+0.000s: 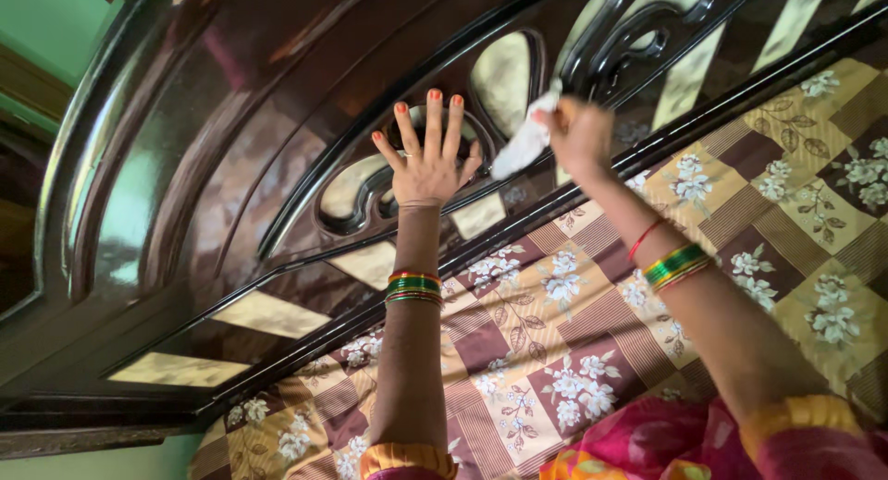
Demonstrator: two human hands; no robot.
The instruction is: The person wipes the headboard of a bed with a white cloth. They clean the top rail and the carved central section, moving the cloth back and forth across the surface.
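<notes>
A glossy dark brown wooden headboard (pixel 231 166) with curved carved openings fills the upper part of the head view. My left hand (pixel 427 156) rests flat against it, fingers spread, beside an oval opening. My right hand (pixel 581 133) is closed on a white cloth (pixel 525 142) and presses it against the carved part of the headboard, just right of the left hand. Both wrists carry green and red bangles.
A bed cover (pixel 555 341) in brown and cream squares with white flowers lies under my arms. A green wall (pixel 51 27) shows at the upper left. Pink and orange clothing (pixel 666 443) sits at the bottom edge.
</notes>
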